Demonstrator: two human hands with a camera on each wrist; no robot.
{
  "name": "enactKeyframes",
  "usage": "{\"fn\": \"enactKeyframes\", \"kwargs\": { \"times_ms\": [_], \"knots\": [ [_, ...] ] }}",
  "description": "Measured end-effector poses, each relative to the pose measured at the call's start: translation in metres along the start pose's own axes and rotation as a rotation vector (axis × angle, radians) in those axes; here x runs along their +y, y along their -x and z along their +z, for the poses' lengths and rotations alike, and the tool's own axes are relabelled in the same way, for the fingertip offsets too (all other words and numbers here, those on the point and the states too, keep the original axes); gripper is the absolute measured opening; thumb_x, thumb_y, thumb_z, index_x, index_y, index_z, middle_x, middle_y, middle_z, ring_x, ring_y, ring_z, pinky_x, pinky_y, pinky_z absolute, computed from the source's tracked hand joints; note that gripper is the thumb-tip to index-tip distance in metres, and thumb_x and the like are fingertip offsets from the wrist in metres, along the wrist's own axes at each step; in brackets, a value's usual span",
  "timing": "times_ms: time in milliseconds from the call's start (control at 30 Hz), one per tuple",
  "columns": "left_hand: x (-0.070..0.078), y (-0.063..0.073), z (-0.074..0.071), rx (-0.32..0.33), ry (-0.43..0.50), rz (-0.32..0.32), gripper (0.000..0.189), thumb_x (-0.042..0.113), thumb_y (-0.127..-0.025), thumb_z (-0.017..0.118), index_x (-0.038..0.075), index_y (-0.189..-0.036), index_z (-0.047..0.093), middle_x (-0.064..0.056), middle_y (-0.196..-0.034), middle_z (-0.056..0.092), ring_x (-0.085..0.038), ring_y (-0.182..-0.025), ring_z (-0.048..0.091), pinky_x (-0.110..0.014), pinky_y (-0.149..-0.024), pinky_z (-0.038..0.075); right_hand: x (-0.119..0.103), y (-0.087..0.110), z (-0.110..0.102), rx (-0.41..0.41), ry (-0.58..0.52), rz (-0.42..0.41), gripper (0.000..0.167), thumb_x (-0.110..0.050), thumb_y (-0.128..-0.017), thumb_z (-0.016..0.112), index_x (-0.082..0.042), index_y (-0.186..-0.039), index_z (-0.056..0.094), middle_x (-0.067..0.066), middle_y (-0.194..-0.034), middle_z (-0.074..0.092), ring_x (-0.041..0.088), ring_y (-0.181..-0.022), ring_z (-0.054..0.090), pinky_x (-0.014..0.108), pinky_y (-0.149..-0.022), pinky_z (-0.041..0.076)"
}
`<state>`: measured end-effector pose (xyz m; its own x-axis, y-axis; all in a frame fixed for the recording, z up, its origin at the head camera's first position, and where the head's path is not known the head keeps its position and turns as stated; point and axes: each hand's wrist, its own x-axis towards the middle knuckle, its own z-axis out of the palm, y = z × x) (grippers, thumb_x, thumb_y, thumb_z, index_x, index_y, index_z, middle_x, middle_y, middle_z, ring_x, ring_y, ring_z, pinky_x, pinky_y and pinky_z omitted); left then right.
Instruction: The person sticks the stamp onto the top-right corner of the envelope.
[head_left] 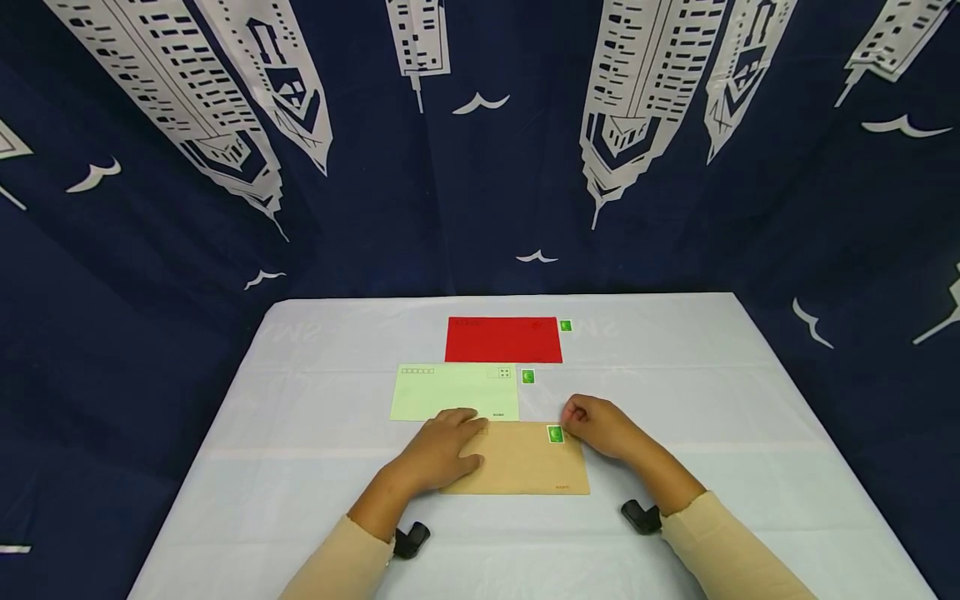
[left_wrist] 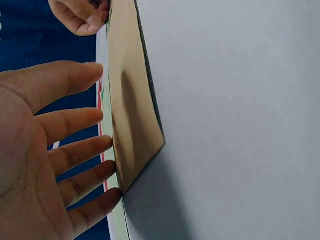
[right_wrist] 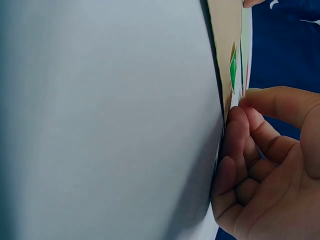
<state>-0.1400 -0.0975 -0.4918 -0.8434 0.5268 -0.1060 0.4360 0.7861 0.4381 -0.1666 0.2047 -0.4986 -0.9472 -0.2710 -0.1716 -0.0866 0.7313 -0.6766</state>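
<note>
A brown envelope (head_left: 525, 467) lies flat nearest the person, with a green stamp (head_left: 555, 434) at its top right corner. My left hand (head_left: 447, 450) rests on the envelope's left part, fingers spread; the left wrist view shows the fingertips (left_wrist: 112, 167) along its edge. Beside that corner, my right hand (head_left: 598, 425) pinches the stamp's edge between thumb and forefinger, the other fingers (right_wrist: 226, 172) curled. The stamp (right_wrist: 233, 70) shows just beyond these fingertips in the right wrist view, and its gripped edge is mostly hidden.
Behind the brown envelope lie a light green envelope (head_left: 453, 392) and a red envelope (head_left: 502, 340). To the right of each is a green stamp, one near (head_left: 528, 377) and one far (head_left: 566, 326). A white cloth (head_left: 300, 400) covers the table, before a dark blue printed curtain (head_left: 360, 208).
</note>
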Motion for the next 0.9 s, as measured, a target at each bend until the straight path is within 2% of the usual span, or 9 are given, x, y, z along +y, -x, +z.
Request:
{"fn": "enactKeyframes", "kwargs": {
  "times_ms": [200, 367, 733, 900],
  "knots": [
    [0.001, -0.007, 0.000, 0.050, 0.001, -0.014, 0.051, 0.029, -0.096, 0.067, 0.012, -0.143, 0.058, -0.006, -0.138, 0.059, -0.026, -0.132, 0.051, -0.045, -0.113, 0.043, -0.001, 0.000, -0.002, 0.014, -0.021, 0.013, 0.007, -0.010, -0.096, 0.063, -0.009, -0.090, 0.065, 0.001, -0.079, 0.058, 0.014, -0.077, 0.052, 0.025, -0.069, 0.043],
    [0.002, -0.009, 0.000, 0.086, 0.036, -0.011, 0.048, 0.029, -0.097, 0.066, 0.010, -0.141, 0.060, -0.006, -0.133, 0.062, -0.026, -0.129, 0.053, -0.045, -0.113, 0.042, -0.001, 0.000, -0.004, 0.027, -0.038, 0.024, 0.006, -0.010, -0.097, 0.062, -0.009, -0.091, 0.065, 0.001, -0.079, 0.058, 0.014, -0.077, 0.052, 0.025, -0.069, 0.043],
    [0.001, -0.014, -0.007, 0.193, 0.096, -0.020, 0.041, 0.026, -0.098, 0.064, 0.011, -0.137, 0.064, -0.004, -0.134, 0.063, -0.025, -0.132, 0.053, -0.046, -0.114, 0.043, -0.004, 0.000, -0.005, 0.068, -0.075, 0.007, 0.005, -0.011, -0.097, 0.062, -0.007, -0.096, 0.065, 0.001, -0.080, 0.060, 0.012, -0.074, 0.052, 0.020, -0.066, 0.043],
    [0.000, -0.016, -0.013, 0.219, 0.100, -0.038, 0.041, 0.027, -0.098, 0.064, 0.012, -0.137, 0.064, -0.002, -0.136, 0.062, -0.024, -0.134, 0.052, -0.045, -0.115, 0.042, -0.006, -0.002, -0.005, 0.095, -0.088, -0.002, 0.005, -0.010, -0.097, 0.061, -0.007, -0.098, 0.065, 0.002, -0.080, 0.061, 0.012, -0.073, 0.052, 0.020, -0.064, 0.044]
  ]
}}
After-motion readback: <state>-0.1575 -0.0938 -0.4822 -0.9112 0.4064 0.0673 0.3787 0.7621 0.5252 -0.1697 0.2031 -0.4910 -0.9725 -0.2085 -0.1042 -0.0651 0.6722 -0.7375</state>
